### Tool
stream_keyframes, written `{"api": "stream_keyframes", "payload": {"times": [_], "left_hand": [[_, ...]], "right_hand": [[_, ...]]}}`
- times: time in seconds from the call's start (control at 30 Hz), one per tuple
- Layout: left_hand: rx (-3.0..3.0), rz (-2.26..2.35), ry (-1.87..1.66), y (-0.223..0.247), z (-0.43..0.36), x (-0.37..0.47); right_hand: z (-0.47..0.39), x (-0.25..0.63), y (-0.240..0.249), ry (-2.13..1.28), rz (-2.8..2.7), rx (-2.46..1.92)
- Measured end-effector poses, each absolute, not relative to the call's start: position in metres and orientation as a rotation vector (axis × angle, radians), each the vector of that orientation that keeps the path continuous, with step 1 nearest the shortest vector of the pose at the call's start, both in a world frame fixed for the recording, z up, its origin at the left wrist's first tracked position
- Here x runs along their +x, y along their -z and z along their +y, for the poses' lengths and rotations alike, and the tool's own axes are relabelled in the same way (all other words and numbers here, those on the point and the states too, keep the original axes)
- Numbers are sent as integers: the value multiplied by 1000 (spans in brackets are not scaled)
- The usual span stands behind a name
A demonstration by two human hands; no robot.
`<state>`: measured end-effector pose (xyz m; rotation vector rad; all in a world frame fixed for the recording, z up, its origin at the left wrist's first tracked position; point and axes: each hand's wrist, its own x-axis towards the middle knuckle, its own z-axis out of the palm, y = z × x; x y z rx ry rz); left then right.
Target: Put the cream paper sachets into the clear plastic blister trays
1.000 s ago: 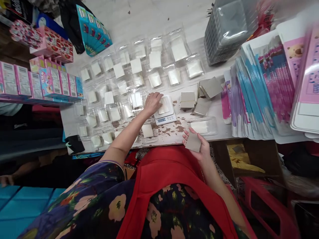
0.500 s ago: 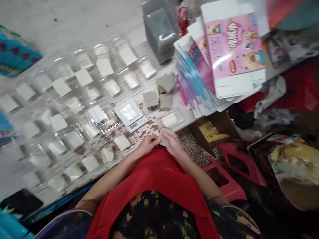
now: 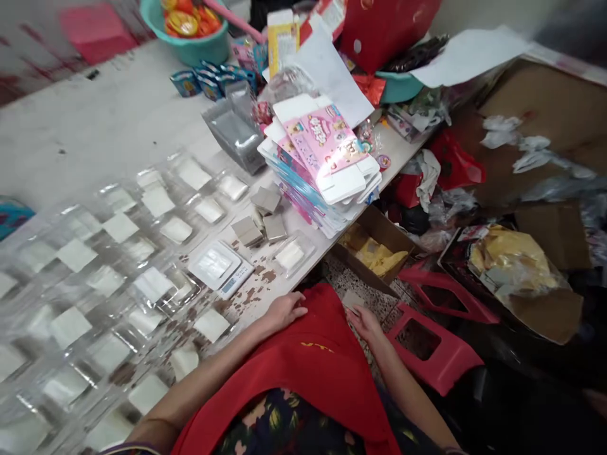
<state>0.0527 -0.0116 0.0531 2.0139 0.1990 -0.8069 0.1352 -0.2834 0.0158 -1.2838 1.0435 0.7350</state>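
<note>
Down at the table edge, both hands sit low by the red apron [image 3: 308, 360]. The left hand [image 3: 284, 309] lies flat and loose on the apron's top fold, fingers spread, holding nothing as far as I can see. The right hand [image 3: 365, 323] is relaxed and half open just beside a small grey card square [image 3: 351, 298]. Honestly I can't tell if the fingertips pinch it or it only rests against them.

What could go wrong: that card hangs past the table edge, over the floor gap by the red plastic stool [image 3: 439, 354], so a loose hold probably drops it down there. Also the clear blister trays [image 3: 152, 284] are packed edge to edge and look light and slippery, so I'd guess a sweeping forearm shoves a whole row and spills the white squares inside. The little digital scale [image 3: 219, 266] sits right in the reach path, easy to bump. The stack of pink printed box flats [image 3: 327, 158] overhangs and looks ready to slide.

Surface is a white-painted table [image 3: 95, 120], chipped to brown near the scale. More grey card piles [image 3: 263, 221] lie between the scale and the flats. Room's cluttered: a teal basin [image 3: 190, 44] of toys at the far end, an open cardboard box [image 3: 379, 243] of yellow stuff below the table, bags and paper all over on the right.
</note>
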Motion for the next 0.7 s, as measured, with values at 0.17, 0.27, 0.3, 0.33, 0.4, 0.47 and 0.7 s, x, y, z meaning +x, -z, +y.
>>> {"api": "stream_keyframes", "payload": {"times": [0.17,0.27,0.3,0.33,0.4,0.47,0.7], "left_hand": [[2109,270,782,-59,-13,65],[2117,358,715,-68,-13,82],[2119,392,674,-71,-11,89],[2127,435,616,-74,-7,97],[2167,564,461,-80,6,115],[2256,737,244,-86,29,137],[2480,1073,-16,-74,120,237]], "right_hand": [[-296,174,-1,-765,957,-1289],[-298,197,5,-804,921,-1308],[-300,204,6,-820,912,-1316],[-302,210,7,-838,904,-1323],[-308,219,7,-878,899,-1335],[-315,228,7,-923,906,-1342],[-334,243,5,-925,1023,-1321]]}}
